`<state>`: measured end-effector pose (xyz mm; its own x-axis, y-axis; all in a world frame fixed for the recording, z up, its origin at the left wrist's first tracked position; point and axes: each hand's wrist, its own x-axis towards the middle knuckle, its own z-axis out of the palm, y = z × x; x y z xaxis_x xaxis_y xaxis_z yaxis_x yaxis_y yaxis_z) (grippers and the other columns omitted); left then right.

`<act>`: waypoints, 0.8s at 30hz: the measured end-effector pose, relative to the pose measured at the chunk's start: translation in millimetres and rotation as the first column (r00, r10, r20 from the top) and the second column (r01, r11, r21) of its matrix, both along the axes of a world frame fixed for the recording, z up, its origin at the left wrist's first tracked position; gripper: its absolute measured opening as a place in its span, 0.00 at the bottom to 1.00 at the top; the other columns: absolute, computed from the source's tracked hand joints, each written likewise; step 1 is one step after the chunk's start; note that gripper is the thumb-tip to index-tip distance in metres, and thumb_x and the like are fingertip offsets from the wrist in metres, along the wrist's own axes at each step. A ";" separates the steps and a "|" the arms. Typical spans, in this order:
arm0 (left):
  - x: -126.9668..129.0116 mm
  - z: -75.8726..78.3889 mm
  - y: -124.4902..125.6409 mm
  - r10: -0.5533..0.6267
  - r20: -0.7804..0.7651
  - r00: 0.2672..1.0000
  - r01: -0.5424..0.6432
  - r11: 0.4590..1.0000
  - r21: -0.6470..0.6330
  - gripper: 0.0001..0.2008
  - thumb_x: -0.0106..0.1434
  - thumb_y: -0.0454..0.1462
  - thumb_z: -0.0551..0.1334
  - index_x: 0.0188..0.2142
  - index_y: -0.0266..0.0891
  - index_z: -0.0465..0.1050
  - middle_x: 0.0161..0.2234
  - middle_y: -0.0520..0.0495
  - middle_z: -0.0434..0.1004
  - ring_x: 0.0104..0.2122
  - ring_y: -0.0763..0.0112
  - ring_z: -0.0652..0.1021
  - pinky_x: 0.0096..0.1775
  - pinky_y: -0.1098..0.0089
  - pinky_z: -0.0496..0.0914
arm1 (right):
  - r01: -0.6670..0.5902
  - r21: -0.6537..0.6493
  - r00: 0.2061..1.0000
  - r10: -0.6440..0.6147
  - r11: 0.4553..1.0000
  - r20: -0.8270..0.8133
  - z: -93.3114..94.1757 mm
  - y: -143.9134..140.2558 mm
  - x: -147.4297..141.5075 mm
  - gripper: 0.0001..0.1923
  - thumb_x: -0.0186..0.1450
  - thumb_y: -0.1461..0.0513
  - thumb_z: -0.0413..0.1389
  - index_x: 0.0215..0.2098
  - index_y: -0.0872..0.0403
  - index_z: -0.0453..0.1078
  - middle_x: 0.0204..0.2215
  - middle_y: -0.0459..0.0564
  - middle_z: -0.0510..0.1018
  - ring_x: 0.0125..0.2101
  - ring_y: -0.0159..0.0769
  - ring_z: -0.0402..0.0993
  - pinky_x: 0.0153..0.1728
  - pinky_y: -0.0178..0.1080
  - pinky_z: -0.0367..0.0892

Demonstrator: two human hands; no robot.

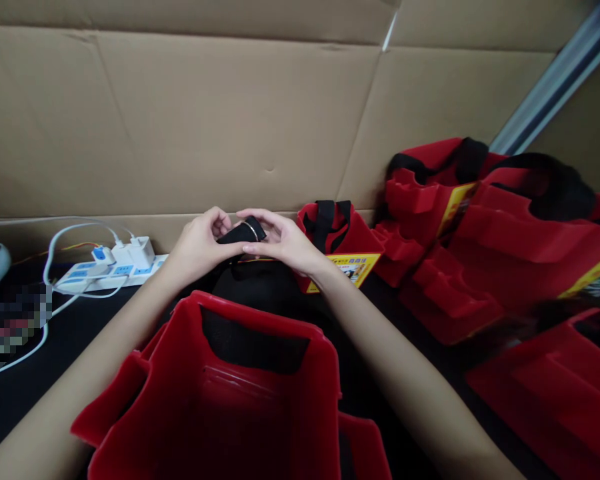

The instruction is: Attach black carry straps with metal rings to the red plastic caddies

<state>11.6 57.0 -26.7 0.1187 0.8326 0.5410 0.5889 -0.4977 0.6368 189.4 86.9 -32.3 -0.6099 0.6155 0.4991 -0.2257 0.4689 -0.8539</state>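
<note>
- Holding a black strap (240, 233) between both hands is what we've got going on here, right up near the middle of the view, just in front of the cardboard wall (205, 120).
- Our left hand (200, 243) pinches the strap's 8 o'clock end and our right hand (280, 241) wraps the 2 o'clock end, so both are clamped on it, fingertips almost touching each other.
- Long axis of the strap runs roughly 8 to 2 o'clock, tilted up toward the right. Neither hand is really nearer, it sits squarely between them, though the right hand covers more of it.
- Looks-wise: matte black webbing, folded or rolled into a stubby bundle, with a thin pale line across it near the right-hand end. Can't tell if that's stitching or a ring.
- Straight down at 6 o'clock from the hands is an open red tote bag (220, 393), mouth facing us, dark inside near its far rim.
- At 3 o'clock, just beside our right wrist, a small red bag with black handles (337, 243) and a yellow label.
- Further out at 3 to 4 o'clock, a heap of red bags (480, 233) lying flat.
- At 9 o'clock, a white power strip (113, 270) with chargers plugged in, well apart from the strap.
</note>
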 end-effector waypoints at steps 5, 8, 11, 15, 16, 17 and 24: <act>1.0 3.2 -4.7 0.052 -0.073 0.996 -0.052 0.999 -0.003 0.20 0.47 0.48 0.66 0.23 0.38 0.58 0.21 0.55 0.62 0.23 0.76 0.63 0.26 0.74 0.56 | 0.099 0.137 0.991 -0.109 0.986 0.072 -1.2 3.4 2.8 0.20 0.53 0.61 0.63 0.44 0.54 0.68 0.44 0.49 0.71 0.48 0.36 0.66 0.52 0.42 0.61; -0.5 7.1 -9.2 0.002 -0.093 0.996 -0.011 0.995 -0.095 0.20 0.48 0.49 0.65 0.20 0.37 0.60 0.18 0.56 0.59 0.21 0.77 0.61 0.24 0.74 0.54 | 0.038 0.134 0.995 -0.051 0.990 0.091 -1.5 2.3 3.8 0.21 0.50 0.63 0.64 0.42 0.55 0.68 0.42 0.49 0.71 0.46 0.36 0.67 0.51 0.41 0.62; -3.9 11.1 -12.0 -0.084 -0.047 0.995 0.073 0.977 -0.203 0.19 0.49 0.48 0.65 0.19 0.37 0.62 0.17 0.57 0.58 0.18 0.79 0.59 0.22 0.75 0.51 | -0.043 0.109 0.995 0.032 0.993 0.099 -1.7 0.8 4.3 0.22 0.49 0.64 0.65 0.42 0.55 0.68 0.42 0.49 0.71 0.43 0.34 0.68 0.47 0.38 0.65; -9.5 14.5 -11.7 -0.159 0.082 0.984 0.176 0.941 -0.290 0.18 0.49 0.46 0.65 0.19 0.37 0.62 0.17 0.57 0.60 0.17 0.80 0.61 0.21 0.76 0.52 | -0.043 0.151 0.996 0.030 0.988 0.086 0.5 -1.6 6.6 0.22 0.48 0.65 0.65 0.41 0.55 0.69 0.41 0.48 0.70 0.44 0.33 0.67 0.48 0.37 0.64; -11.0 14.8 -11.2 -0.178 0.110 0.978 0.204 0.930 -0.306 0.18 0.49 0.46 0.65 0.19 0.37 0.62 0.17 0.57 0.60 0.17 0.80 0.61 0.21 0.76 0.53 | -0.040 0.165 0.996 0.026 0.986 0.085 1.4 -2.3 7.5 0.22 0.48 0.66 0.65 0.41 0.55 0.69 0.40 0.48 0.69 0.44 0.33 0.67 0.48 0.37 0.64; -12.5 14.9 -10.7 -0.198 0.134 0.971 0.231 0.921 -0.313 0.18 0.50 0.46 0.65 0.19 0.37 0.61 0.17 0.57 0.60 0.17 0.80 0.61 0.21 0.77 0.53 | -0.033 0.173 0.996 0.019 0.984 0.083 2.2 -3.0 8.5 0.22 0.48 0.65 0.65 0.40 0.55 0.69 0.40 0.47 0.68 0.43 0.32 0.68 0.47 0.36 0.65; -23.9 16.7 -7.9 -0.234 0.098 0.967 0.253 0.916 -0.310 0.18 0.52 0.44 0.64 0.18 0.37 0.59 0.16 0.57 0.59 0.17 0.80 0.61 0.21 0.76 0.53 | 0.075 0.247 0.992 -0.097 0.966 0.076 5.4 -2.2 14.2 0.19 0.51 0.61 0.64 0.39 0.55 0.67 0.37 0.46 0.66 0.38 0.29 0.68 0.43 0.34 0.66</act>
<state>-12.3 49.1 -10.0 0.3165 0.9108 0.2652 0.4323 -0.3873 0.8143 203.5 84.7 -26.9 -0.6075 0.5337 0.5883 -0.1058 0.6796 -0.7259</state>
